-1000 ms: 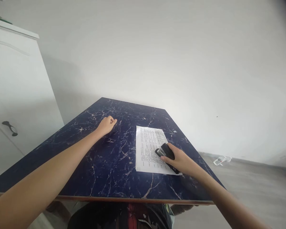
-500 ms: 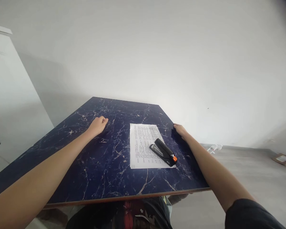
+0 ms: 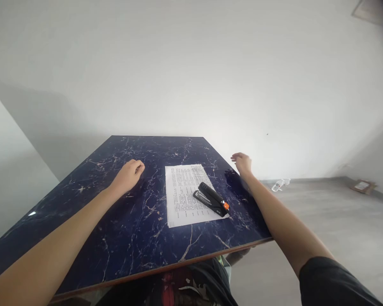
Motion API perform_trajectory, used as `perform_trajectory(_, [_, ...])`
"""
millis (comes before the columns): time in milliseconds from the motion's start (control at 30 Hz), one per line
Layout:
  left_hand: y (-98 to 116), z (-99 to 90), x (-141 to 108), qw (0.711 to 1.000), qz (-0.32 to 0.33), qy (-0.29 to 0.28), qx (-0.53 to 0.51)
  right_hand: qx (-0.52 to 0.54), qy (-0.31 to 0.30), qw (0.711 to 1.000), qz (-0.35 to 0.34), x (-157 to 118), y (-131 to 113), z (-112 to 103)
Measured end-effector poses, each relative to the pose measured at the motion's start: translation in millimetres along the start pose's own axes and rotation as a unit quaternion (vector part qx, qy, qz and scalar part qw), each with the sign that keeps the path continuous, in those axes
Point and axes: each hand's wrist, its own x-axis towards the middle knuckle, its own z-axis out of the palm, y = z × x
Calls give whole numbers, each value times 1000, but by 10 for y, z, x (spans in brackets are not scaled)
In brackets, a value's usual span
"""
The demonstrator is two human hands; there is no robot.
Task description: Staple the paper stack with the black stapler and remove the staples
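Note:
Printed sheets of paper [image 3: 182, 191] lie on a dark blue marble-patterned table [image 3: 140, 242]. A black stapler [image 3: 210, 199] with an orange end rests slanted on their right side. My left hand [image 3: 130, 173] is to the left of the paper, at the tabletop, its fingers curled in a loose fist with nothing visible in them. Above the table's right edge hangs my right hand [image 3: 241, 162], fingers partly spread and slightly blurred, holding nothing. Both hands are apart from the paper and the stapler.
A pale wall [image 3: 178, 76] stands behind the table. On the grey floor [image 3: 312, 221] to the right are a clear plastic item [image 3: 280, 184] and a brown cardboard piece [image 3: 363, 186]. My lap is below the table's front edge.
My right hand has lifted off the table's right edge and its fingers have spread. The left hand stays curled in about the same place. The view has turned slightly to the right.

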Motion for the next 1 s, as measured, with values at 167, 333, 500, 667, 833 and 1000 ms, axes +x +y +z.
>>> perform_trajectory(167, [491,101,-51,995,64,-57,-52,89,183,979,-18,141,-320,-671])
perform_trajectory(333, [962,107,-143,987,81,-99,-97,167,96,977,-94,-382,-297,-1279])
perform_trajectory(500, [1174,216,-230,973,115,-191,-64,68,-100,989,-82,-1213,-358,-1248])
perform_trajectory(667, [1132,366,-315,941,174,-289,-14,-62,-349,921,-161,-1654,-822,-901])
perform_trajectory(833, [962,340,-300,940,171,-296,-6,-180,-457,840,-230,-1802,-989,-457])
perform_trajectory(1000, [628,154,-179,937,142,-319,-23,-147,-436,856,-235,-1682,-1076,78])
